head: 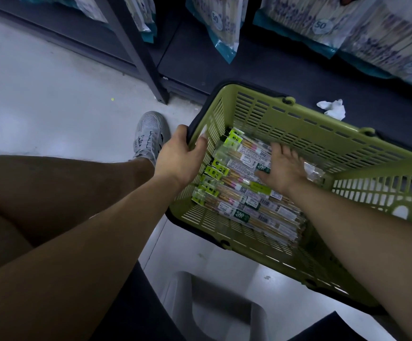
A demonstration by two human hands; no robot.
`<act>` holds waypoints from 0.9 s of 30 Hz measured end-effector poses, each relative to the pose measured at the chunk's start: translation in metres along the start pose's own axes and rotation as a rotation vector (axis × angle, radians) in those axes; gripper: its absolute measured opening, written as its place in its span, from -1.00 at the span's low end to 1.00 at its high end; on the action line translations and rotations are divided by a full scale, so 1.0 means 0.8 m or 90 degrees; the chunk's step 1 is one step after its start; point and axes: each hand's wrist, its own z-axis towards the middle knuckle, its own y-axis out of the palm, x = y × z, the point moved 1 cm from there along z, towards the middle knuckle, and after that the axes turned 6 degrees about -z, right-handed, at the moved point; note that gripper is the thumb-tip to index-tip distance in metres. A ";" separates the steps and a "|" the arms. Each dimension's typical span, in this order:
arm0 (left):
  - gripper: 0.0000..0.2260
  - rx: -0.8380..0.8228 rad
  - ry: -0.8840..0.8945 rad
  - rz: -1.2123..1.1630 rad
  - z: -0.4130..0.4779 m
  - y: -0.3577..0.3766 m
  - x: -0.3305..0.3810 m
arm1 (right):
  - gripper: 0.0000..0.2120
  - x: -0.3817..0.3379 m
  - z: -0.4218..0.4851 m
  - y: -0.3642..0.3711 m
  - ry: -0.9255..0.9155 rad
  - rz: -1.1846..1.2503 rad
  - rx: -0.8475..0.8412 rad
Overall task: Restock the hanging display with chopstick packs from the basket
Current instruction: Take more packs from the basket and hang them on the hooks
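The chopstick packs (244, 193) lie in a pile inside the green basket (298, 124). The right hand (282, 168) rests flat on them, fingers spread out. The left hand (178, 158) grips the basket's rim. Big bags (224, 28) hang up behind it.

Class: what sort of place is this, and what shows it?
Probably a shop aisle: a green shopping basket of chopstick packs, and bagged goods marked 50 hanging above a dark shelf.

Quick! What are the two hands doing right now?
The left hand grips the green basket by its rim.
The right hand is open, fingers spread on the chopstick packs, holding nothing.
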 end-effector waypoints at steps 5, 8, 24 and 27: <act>-0.65 0.002 0.004 0.006 0.001 0.000 0.002 | -0.36 -0.003 -0.010 0.005 -0.053 -0.065 0.059; -0.64 -0.003 0.003 0.006 0.001 0.000 0.003 | -0.45 -0.006 -0.023 0.014 -0.101 -0.043 0.082; -0.66 -0.004 -0.003 -0.004 -0.002 -0.001 0.006 | -0.27 -0.030 -0.049 0.040 -0.192 0.038 -0.050; -0.66 0.000 0.001 -0.004 -0.001 0.000 0.006 | -0.33 -0.041 -0.063 0.055 -0.215 0.056 -0.033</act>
